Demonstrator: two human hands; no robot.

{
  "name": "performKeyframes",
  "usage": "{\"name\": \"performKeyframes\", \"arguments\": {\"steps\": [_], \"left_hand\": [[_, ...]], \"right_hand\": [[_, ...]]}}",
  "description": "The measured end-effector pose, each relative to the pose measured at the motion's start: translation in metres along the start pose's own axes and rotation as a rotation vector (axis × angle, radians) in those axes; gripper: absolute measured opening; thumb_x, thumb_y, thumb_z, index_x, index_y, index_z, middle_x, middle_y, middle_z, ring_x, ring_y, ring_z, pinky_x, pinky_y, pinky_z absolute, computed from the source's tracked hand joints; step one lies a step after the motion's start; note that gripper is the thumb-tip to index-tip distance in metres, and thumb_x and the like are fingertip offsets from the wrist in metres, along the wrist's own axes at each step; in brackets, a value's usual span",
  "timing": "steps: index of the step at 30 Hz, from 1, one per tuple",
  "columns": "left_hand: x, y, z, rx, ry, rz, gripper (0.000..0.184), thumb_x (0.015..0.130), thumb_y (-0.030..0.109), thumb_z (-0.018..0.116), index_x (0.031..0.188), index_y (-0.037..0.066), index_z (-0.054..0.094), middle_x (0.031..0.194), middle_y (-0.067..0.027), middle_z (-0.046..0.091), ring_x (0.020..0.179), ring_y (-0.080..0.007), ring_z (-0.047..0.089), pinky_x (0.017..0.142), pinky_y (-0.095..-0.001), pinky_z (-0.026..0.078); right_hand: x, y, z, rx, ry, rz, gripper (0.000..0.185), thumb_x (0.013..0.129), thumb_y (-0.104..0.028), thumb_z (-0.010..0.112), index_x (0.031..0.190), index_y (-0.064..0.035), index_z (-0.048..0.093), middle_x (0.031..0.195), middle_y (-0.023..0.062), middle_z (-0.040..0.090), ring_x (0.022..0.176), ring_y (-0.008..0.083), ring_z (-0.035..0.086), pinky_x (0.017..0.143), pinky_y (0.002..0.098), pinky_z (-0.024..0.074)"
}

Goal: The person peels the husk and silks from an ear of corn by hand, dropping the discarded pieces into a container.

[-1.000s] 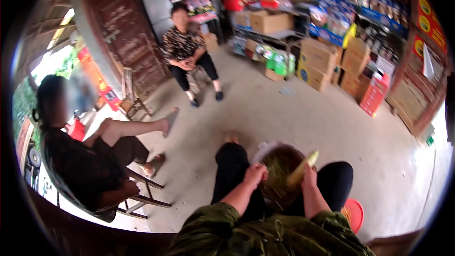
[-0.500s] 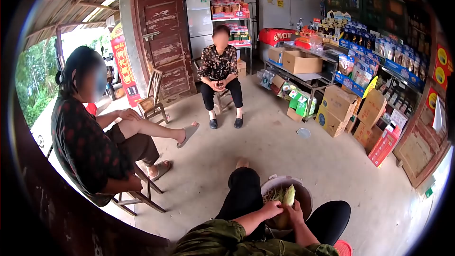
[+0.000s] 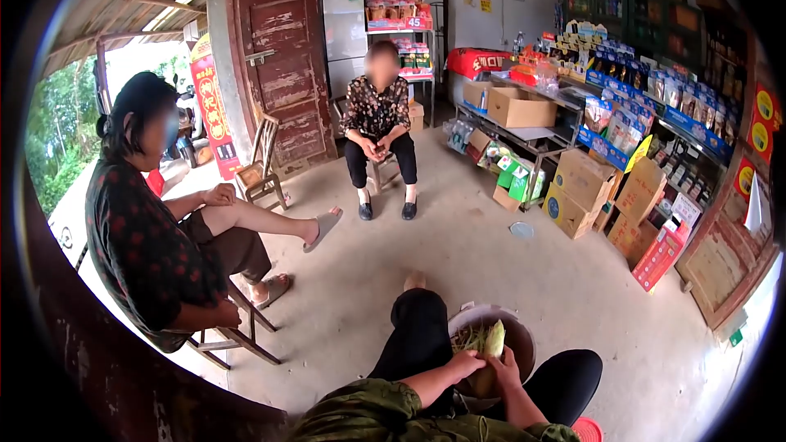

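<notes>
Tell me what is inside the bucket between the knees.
Thin greenish strands lie inside the bucket, toward its left side. The tapered pale piece, left hand and right hand hide much of the middle; what lies beneath them cannot be seen.

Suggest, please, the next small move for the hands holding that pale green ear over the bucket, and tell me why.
I'd probably have the left hand peel one outer leaf down while the right hand steadies the ear: both hands meet on it below its pale green tip, which looks leaf-covered, and the bucket beneath holds green strips.
</notes>
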State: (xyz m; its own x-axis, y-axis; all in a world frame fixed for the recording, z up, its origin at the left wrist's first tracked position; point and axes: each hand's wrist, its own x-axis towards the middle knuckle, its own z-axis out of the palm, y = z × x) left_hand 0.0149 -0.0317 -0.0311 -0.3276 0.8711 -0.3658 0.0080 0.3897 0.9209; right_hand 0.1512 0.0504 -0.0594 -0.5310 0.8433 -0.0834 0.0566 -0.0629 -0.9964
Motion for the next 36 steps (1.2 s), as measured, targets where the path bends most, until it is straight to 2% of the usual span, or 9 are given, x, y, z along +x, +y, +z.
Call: {"name": "performKeyframes", "arguments": {"steps": [2,6,11,16,18,20,23,33,36], "left_hand": [[0.004,-0.005,0.001,-0.067,-0.039,-0.105,0.029,0.077,0.026,0.066,0.098,0.005,0.066,0.079,-0.0038,0.065,0.066,-0.012,0.058,0.059,-0.026,0.045],[-0.002,-0.004,0.005,0.078,0.02,0.042,0.028,0.075,0.024,0.066,0.095,0.004,0.066,0.078,-0.0059,0.065,0.067,-0.0151,0.059,0.063,-0.0286,0.047],[0.0,-0.006,0.009,0.12,0.055,0.012,0.028,0.075,0.023,0.065,0.094,0.002,0.065,0.077,-0.0067,0.065,0.07,-0.0165,0.06,0.066,-0.03,0.048],[-0.004,-0.003,0.006,0.072,0.037,-0.019,0.029,0.076,0.024,0.065,0.096,0.003,0.065,0.071,-0.0059,0.063,0.057,-0.0163,0.057,0.054,-0.0302,0.046],[-0.009,0.006,0.003,0.137,0.029,-0.014,0.032,0.074,0.025,0.065,0.095,0.001,0.065,0.079,-0.011,0.065,0.072,-0.022,0.062,0.065,-0.0346,0.049],[-0.009,0.003,0.006,0.019,0.001,-0.042,0.034,0.073,0.028,0.065,0.094,0.002,0.064,0.082,-0.0123,0.066,0.073,-0.022,0.062,0.066,-0.0346,0.048],[-0.014,0.012,0.003,0.163,-0.006,0.02,0.037,0.073,0.031,0.063,0.094,0.001,0.064,0.082,-0.0146,0.066,0.074,-0.0241,0.063,0.068,-0.0345,0.049],[-0.006,0.004,0.006,0.223,0.068,0.037,0.035,0.071,0.031,0.065,0.09,0.001,0.066,0.077,-0.0143,0.067,0.073,-0.0263,0.064,0.067,-0.0366,0.049],[0.001,-0.005,0.009,0.171,0.058,0.036,0.034,0.071,0.032,0.064,0.085,0.001,0.065,0.071,-0.0139,0.065,0.065,-0.0249,0.064,0.061,-0.0364,0.049]], "right_hand": [[-0.008,-0.009,0.001,0.103,-0.023,0.036,0.055,0.081,-0.022,0.068,0.128,-0.006,0.045,0.111,0.0121,0.058,0.101,0.0202,0.056,0.088,0.0311,0.0439],[-0.014,-0.02,-0.001,-0.159,0.004,-0.009,0.057,0.082,-0.027,0.068,0.129,-0.0058,0.044,0.113,0.0137,0.058,0.104,0.0216,0.056,0.09,0.0318,0.0432],[-0.007,-0.003,-0.003,-0.235,0.012,-0.065,0.056,0.082,-0.022,0.067,0.129,-0.0045,0.043,0.113,0.0127,0.057,0.102,0.0207,0.055,0.088,0.0315,0.0442],[-0.013,-0.014,0.0,-0.25,0.042,0.004,0.058,0.08,-0.025,0.068,0.129,-0.0059,0.044,0.111,0.0135,0.059,0.1,0.0221,0.057,0.087,0.0322,0.0451],[-0.013,-0.019,0.0,-0.261,0.05,0.011,0.058,0.079,-0.026,0.069,0.128,-0.0066,0.045,0.111,0.0138,0.059,0.1,0.0226,0.058,0.087,0.0323,0.0454],[-0.011,-0.011,-0.002,-0.248,0.045,0.02,0.058,0.079,-0.029,0.07,0.127,-0.0062,0.045,0.112,0.0154,0.06,0.103,0.0251,0.058,0.089,0.0336,0.045],[-0.008,-0.007,-0.002,-0.276,0.053,-0.015,0.059,0.077,-0.031,0.07,0.126,-0.0073,0.047,0.112,0.0152,0.06,0.104,0.0262,0.058,0.09,0.0342,0.0445],[-0.012,-0.022,0.004,-0.345,0.068,0.06,0.059,0.078,-0.033,0.07,0.126,-0.0055,0.047,0.112,0.0164,0.06,0.103,0.0263,0.058,0.089,0.0344,0.0445],[-0.012,-0.011,0.0,-0.346,0.053,0.052,0.058,0.079,-0.03,0.069,0.127,-0.0059,0.046,0.112,0.0168,0.06,0.103,0.0267,0.058,0.088,0.0347,0.0448]]}}
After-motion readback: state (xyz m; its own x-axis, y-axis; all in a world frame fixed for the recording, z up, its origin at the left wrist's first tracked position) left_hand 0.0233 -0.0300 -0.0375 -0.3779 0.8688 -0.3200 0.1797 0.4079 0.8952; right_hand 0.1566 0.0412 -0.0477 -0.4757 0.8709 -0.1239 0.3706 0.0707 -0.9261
